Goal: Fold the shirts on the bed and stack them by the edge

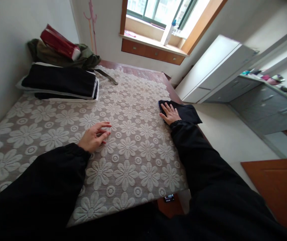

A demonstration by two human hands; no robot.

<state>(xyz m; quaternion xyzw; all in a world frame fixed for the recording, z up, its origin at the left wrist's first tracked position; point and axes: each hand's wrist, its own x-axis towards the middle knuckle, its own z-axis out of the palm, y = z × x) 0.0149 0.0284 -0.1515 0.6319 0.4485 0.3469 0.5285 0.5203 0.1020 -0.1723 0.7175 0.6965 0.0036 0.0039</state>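
Note:
A bed (58, 134) covered with a cream floral lace mat fills the middle of the view. My left hand (94, 135) hovers just over or rests lightly on the mat near its centre, fingers loosely apart, holding nothing. My right hand (170, 113) lies flat with spread fingers on a small dark folded cloth (187, 112) at the bed's right edge; part of the cloth hangs past the edge. Both arms wear black sleeves.
A stack of black-and-white folded bedding (63, 83) lies at the far left, with an olive garment (83, 58) and a red package (58, 42) behind it. A window sill (153, 45) is at the far wall. White and grey cabinets (259, 97) stand at right.

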